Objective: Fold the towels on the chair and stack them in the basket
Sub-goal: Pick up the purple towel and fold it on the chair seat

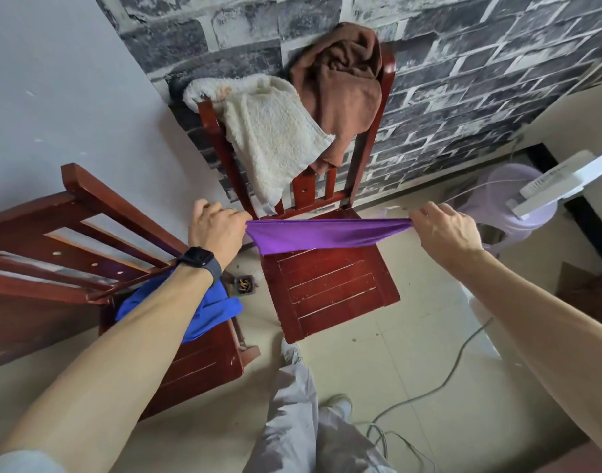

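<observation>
The chair seat (327, 295) lies open to reach; white towel (275, 138) and brown towel (344, 87) crowd its backrest.

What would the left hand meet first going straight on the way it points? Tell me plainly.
Likely the white towel hanging over the chair back, just beyond the left hand, which pinches the purple towel. Depth is unclear from this one view.

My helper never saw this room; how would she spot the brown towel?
Find the brick-patterned wall and the red chair against it. Two towels hang over its backrest. The brown towel is bunched at the right, beside the flatter white towel.
</observation>
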